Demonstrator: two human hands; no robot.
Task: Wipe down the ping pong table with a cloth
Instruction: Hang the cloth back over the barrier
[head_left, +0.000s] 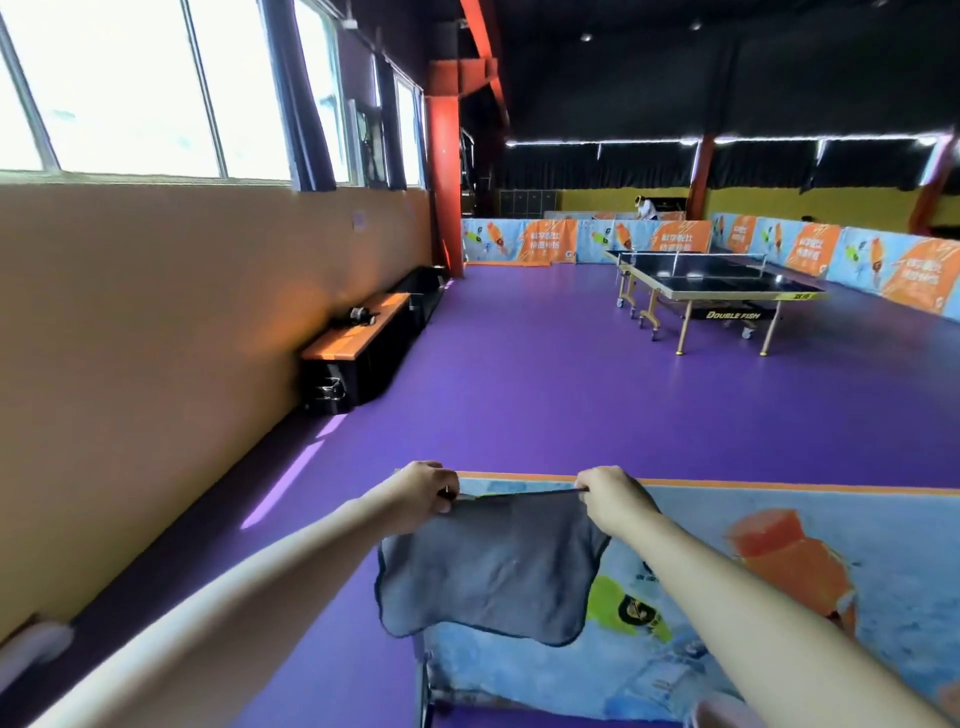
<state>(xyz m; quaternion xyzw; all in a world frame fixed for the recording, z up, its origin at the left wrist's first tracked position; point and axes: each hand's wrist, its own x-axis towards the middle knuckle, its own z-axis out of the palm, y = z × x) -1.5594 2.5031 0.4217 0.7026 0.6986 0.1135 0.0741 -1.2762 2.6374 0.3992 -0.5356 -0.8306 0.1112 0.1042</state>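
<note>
Head view, lower middle: your left hand (423, 491) pinches one top corner of the grey cloth (493, 566), your right hand (613, 499) pinches the other, cloth hanging against the printed barrier (779, 519). Ping pong table (727, 283) sits way off, upper right. Lose either pinch and I reckon it drops onto the floor (519, 389), picking up grit

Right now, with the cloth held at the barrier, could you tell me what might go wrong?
The cloth is only pinched at its top edge by the left hand and right hand; a slip could drop it onto the floor and dirty it. Tugging it might also tip the barrier, which looks lightweight.
</note>
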